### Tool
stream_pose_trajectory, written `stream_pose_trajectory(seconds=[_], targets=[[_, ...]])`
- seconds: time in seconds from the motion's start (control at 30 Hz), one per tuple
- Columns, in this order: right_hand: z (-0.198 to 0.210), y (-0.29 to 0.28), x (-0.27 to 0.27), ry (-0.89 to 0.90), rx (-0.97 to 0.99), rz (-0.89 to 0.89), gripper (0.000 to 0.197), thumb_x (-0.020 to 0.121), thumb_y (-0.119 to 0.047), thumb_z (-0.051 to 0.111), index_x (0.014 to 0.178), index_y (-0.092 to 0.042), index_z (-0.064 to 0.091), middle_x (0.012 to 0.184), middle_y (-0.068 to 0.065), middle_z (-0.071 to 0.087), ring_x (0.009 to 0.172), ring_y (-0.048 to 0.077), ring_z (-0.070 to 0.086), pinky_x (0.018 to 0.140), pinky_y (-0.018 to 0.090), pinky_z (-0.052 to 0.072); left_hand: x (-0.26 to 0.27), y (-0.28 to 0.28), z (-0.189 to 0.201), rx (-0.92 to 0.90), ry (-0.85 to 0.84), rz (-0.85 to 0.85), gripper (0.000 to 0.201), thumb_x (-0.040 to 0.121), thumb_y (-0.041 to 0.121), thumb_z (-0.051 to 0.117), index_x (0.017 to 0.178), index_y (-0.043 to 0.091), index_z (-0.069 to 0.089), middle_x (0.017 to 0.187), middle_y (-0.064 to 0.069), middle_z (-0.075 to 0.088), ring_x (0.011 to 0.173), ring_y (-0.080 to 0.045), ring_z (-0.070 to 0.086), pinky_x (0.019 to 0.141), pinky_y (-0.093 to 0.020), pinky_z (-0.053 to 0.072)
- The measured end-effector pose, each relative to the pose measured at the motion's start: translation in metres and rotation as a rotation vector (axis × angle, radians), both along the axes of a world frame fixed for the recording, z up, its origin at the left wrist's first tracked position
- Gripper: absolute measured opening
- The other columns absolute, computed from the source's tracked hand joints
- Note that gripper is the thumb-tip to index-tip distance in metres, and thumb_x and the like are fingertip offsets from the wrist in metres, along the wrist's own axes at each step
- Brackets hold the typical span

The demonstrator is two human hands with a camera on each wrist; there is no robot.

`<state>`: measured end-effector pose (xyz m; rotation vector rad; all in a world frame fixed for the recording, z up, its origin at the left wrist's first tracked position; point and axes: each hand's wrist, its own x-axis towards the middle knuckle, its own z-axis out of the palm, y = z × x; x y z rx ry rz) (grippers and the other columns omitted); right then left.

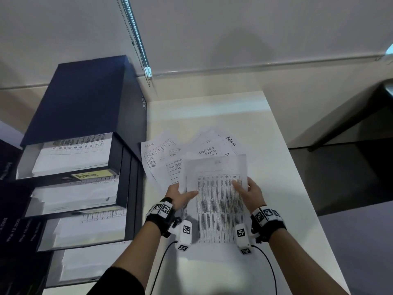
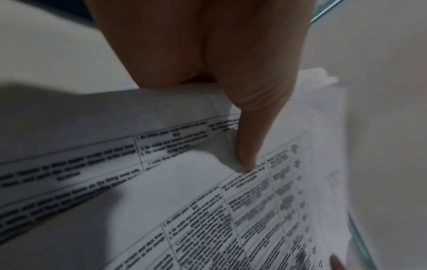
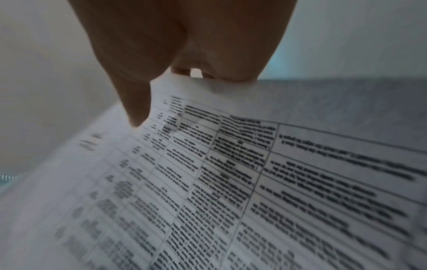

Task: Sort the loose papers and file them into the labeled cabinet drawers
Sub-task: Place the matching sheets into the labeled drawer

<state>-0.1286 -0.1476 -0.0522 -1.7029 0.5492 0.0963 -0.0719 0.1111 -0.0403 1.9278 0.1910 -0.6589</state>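
Observation:
A white sheet with a printed table (image 1: pixel 219 199) is lifted above the white table (image 1: pixel 276 167), held by both hands. My left hand (image 1: pixel 180 193) pinches its left edge, thumb on top; my right hand (image 1: pixel 247 189) pinches the right edge the same way. In the left wrist view the thumb (image 2: pixel 249 127) presses onto the sheet (image 2: pixel 254 210), with a second printed sheet (image 2: pixel 92 155) curling beside it. The right wrist view shows the thumb (image 3: pixel 136 102) on the sheet (image 3: pixel 208 182). Several loose papers (image 1: pixel 170 154) lie fanned behind, one marked "Admin" (image 1: pixel 230 141).
A dark blue cabinet (image 1: pixel 85 99) stands left of the table with its drawers pulled out stepwise and papers inside; the top drawer (image 1: pixel 70 158) has a yellow "Admin" label (image 1: pixel 91 174). A blind cord (image 1: pixel 136 39) hangs by the wall. A dark desk (image 1: pixel 350 116) is at right.

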Motion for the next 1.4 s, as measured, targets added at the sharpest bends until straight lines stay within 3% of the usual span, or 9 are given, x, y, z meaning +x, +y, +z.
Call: stream_pose_trajectory(seconds=[0.17,0.27,0.47,0.67,0.87,1.03,1.17,1.3,1.4], targets=[[0.028,-0.004,0.009,-0.093,0.293,0.027,0.059,0.077,-0.026,0.082,0.13,-0.015,0.058,0.123,0.002,0.069,0.115,0.02,0.064,0.1,0.044,0.048,0.011,-0.004,0.072,-0.239,-0.082,0.043,0.022,0.08,0.018,0.079,0.1,0.015,0.07,0.097,-0.006,0.076,0.093,-0.023,0.072,0.087,-0.042,0.057],[0.069,0.002,0.019,-0.174,0.23,-0.052,0.042,0.08,-0.022,0.079,0.116,-0.006,0.066,0.109,0.007,0.074,0.104,0.023,0.07,0.095,0.046,0.054,0.024,-0.002,0.106,-0.368,-0.163,0.12,0.034,0.077,0.008,0.079,0.108,0.006,0.069,0.102,-0.009,0.075,0.102,-0.029,0.07,0.09,-0.039,0.055],[0.13,0.007,0.025,-0.402,0.154,-0.068,0.02,0.082,-0.008,0.076,0.101,-0.012,0.07,0.096,-0.002,0.075,0.088,0.012,0.073,0.074,0.024,0.059,0.042,0.004,0.139,-0.378,-0.406,0.05,0.057,0.065,0.033,0.088,0.113,0.011,0.067,0.109,-0.003,0.074,0.106,-0.021,0.069,0.096,-0.041,0.051],[0.087,0.007,0.026,-0.169,-0.093,0.095,0.054,0.07,-0.018,0.087,0.118,-0.015,0.061,0.11,-0.001,0.071,0.102,0.017,0.067,0.093,0.04,0.053,0.03,0.001,0.099,-0.101,-0.347,-0.144,0.052,0.076,0.026,0.082,0.124,0.024,0.062,0.116,0.001,0.069,0.106,-0.015,0.065,0.09,-0.033,0.055],[0.1,0.011,0.023,-0.243,0.035,-0.025,0.035,0.077,-0.012,0.082,0.107,-0.002,0.068,0.103,0.006,0.073,0.092,0.016,0.072,0.076,0.026,0.059,0.021,-0.003,0.107,-0.263,-0.269,-0.019,0.024,0.079,0.036,0.078,0.1,0.03,0.069,0.103,0.004,0.074,0.099,-0.012,0.069,0.086,-0.03,0.055],[0.087,0.008,0.02,-0.127,0.023,0.039,0.038,0.074,-0.017,0.084,0.109,-0.009,0.07,0.103,0.002,0.075,0.093,0.018,0.072,0.083,0.038,0.059,0.025,0.005,0.1,-0.304,-0.222,-0.066,0.038,0.074,0.029,0.084,0.108,0.019,0.07,0.103,0.002,0.075,0.098,-0.013,0.07,0.086,-0.03,0.056],[0.05,0.012,0.003,0.216,0.023,0.178,0.036,0.077,-0.019,0.082,0.101,0.003,0.066,0.091,0.019,0.072,0.076,0.027,0.069,0.08,0.049,0.059,0.02,0.011,0.057,-0.064,-0.003,-0.307,0.026,0.068,0.039,0.087,0.081,0.025,0.069,0.067,0.011,0.065,0.062,-0.01,0.059,0.066,-0.027,0.052],[0.042,0.013,-0.018,0.271,0.112,0.28,0.043,0.065,-0.017,0.084,0.103,-0.004,0.068,0.091,0.014,0.075,0.081,0.029,0.07,0.078,0.044,0.059,0.023,0.014,0.022,-0.023,-0.044,-0.314,0.056,0.058,0.047,0.089,0.093,0.005,0.073,0.078,0.004,0.068,0.074,-0.014,0.061,0.081,-0.033,0.053],[0.043,0.008,-0.017,0.194,0.126,0.28,0.033,0.071,-0.012,0.082,0.101,-0.01,0.068,0.102,0.017,0.073,0.096,0.034,0.069,0.073,0.04,0.06,0.031,0.01,0.017,-0.059,-0.029,-0.307,0.025,0.072,0.015,0.085,0.096,0.011,0.075,0.086,0.002,0.072,0.084,-0.017,0.064,0.077,-0.028,0.054]])
